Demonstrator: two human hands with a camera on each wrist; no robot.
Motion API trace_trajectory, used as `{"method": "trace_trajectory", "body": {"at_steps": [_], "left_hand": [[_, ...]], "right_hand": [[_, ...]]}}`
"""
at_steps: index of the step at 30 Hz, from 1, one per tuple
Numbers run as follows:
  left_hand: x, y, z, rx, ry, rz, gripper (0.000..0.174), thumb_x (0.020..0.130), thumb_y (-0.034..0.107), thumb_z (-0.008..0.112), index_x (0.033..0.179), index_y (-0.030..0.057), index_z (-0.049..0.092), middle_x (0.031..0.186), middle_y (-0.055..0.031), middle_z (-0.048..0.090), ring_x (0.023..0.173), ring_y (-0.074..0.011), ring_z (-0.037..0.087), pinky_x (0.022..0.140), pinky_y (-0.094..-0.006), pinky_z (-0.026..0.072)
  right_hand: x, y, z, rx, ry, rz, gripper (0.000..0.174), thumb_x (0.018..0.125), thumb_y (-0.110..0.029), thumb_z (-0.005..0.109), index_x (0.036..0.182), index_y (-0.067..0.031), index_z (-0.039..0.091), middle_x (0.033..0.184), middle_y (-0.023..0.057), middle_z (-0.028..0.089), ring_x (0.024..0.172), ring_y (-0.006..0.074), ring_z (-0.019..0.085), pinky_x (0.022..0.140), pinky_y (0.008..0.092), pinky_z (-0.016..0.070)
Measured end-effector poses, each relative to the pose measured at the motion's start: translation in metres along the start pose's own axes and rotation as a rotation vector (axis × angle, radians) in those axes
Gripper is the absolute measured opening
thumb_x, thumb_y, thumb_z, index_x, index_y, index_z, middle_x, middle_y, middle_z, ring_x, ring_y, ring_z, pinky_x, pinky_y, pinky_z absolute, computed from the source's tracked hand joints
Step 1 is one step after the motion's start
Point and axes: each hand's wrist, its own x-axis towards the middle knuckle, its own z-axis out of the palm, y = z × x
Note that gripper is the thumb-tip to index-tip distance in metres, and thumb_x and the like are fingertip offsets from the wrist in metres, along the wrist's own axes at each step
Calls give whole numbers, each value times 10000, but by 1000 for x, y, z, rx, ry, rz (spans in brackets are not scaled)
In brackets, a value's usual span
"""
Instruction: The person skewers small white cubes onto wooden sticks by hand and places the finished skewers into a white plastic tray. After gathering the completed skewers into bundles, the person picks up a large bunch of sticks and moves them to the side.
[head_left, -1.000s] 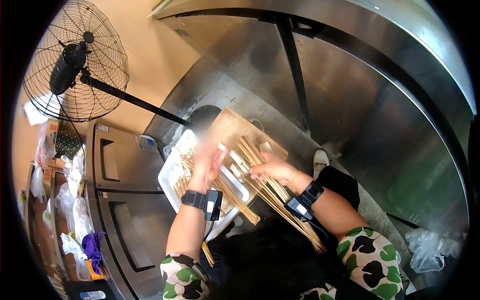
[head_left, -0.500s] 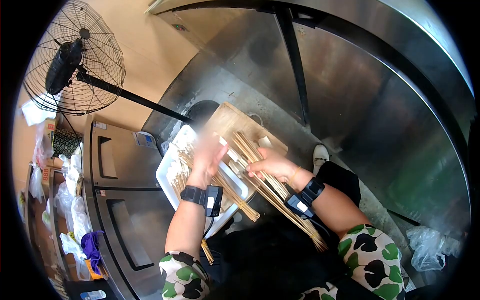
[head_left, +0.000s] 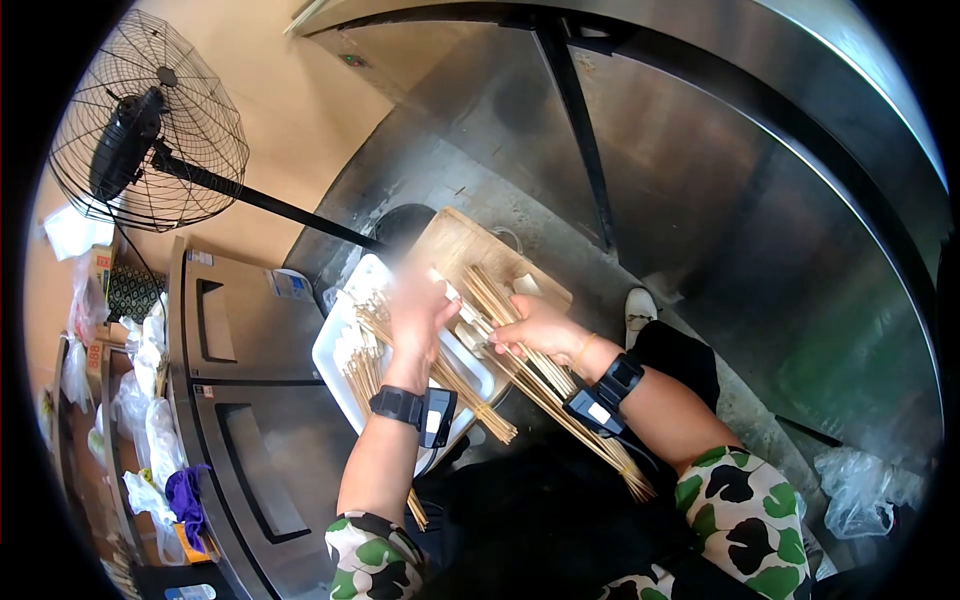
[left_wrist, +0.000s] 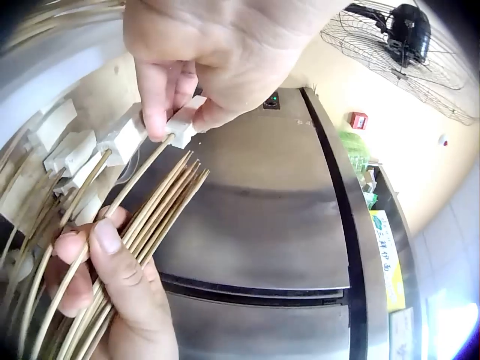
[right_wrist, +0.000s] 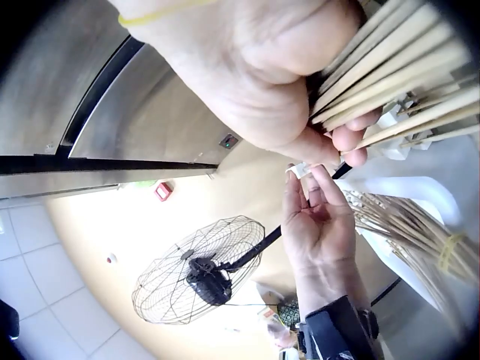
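Observation:
My left hand (left_wrist: 217,45) pinches a small white block (left_wrist: 184,124) between thumb and fingertips; a thin bamboo skewer runs into the block's near end. My right hand (head_left: 545,330) grips a bundle of bamboo skewers (left_wrist: 161,217), bare tips pointing up past the thumb. That same hand's thumb and fingers also hold the lower part of the skewer under the block. More skewered white blocks (left_wrist: 71,150) stand out beside this hand in the left wrist view. In the head view, a blur covers part of my left hand (head_left: 415,325).
To the left, a white tray (head_left: 325,350) holds several bundles of skewers with white pieces; one bundle (right_wrist: 405,221) has a yellow band. A wooden board (head_left: 450,235) lies behind my hands. A black standing fan (head_left: 130,150) and steel cabinets (head_left: 250,320) are farther left.
My left wrist has shifted slightly to the right, its fingers still at the white block. My right hand and its skewer bundle stay nearly in place.

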Motion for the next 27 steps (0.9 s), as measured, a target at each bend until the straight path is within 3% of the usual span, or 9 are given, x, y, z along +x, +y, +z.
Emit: {"method": "trace_trajectory", "body": {"at_steps": [18,21,27], "left_hand": [[-20,-8,18,7,-26,-54,285,852,60,566,1132,27,520,906,-77,618,775,-181,642,657,-240,542],[-25,-10,22,6,-30,-70,281,850,55,561,1127,27,522,907,-76,619,761,-186,644,661,-239,541],[-23,-5,17,135,-76,-122,349,855,53,536,1196,13,474,956,-76,566,819,-178,617,669,-252,542]], "right_hand": [[-5,-3,1,-42,46,-80,233,747,55,564,957,-11,488,721,36,530,554,77,523,449,189,394],[-7,-6,3,-20,49,-108,205,764,22,591,929,-18,477,679,57,567,504,56,477,447,185,359],[-2,-2,-4,-122,6,-70,241,774,16,585,992,12,482,704,53,563,534,69,495,468,192,398]]}}
